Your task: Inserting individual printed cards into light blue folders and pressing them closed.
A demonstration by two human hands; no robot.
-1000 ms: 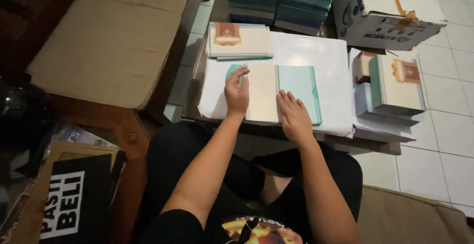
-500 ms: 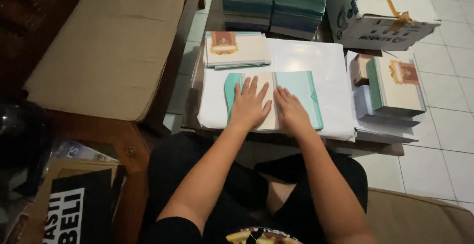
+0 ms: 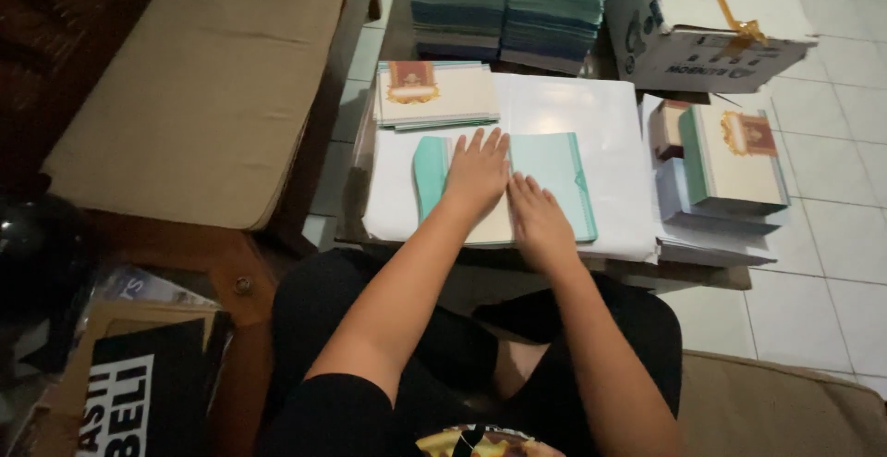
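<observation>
Low table (image 3: 610,115), one mint folder (image 3: 554,170), two hands (image 3: 476,175) (image 3: 536,221) flat on it, fingers spread.

I had both bare arms stretched forward from my lap, converging ahead of me. My left hand (image 3: 478,172) lay flat, palm down, fingers spread and pointing away. My right hand (image 3: 536,219) rested flat just beside it, slightly nearer me, fingers together.
</observation>
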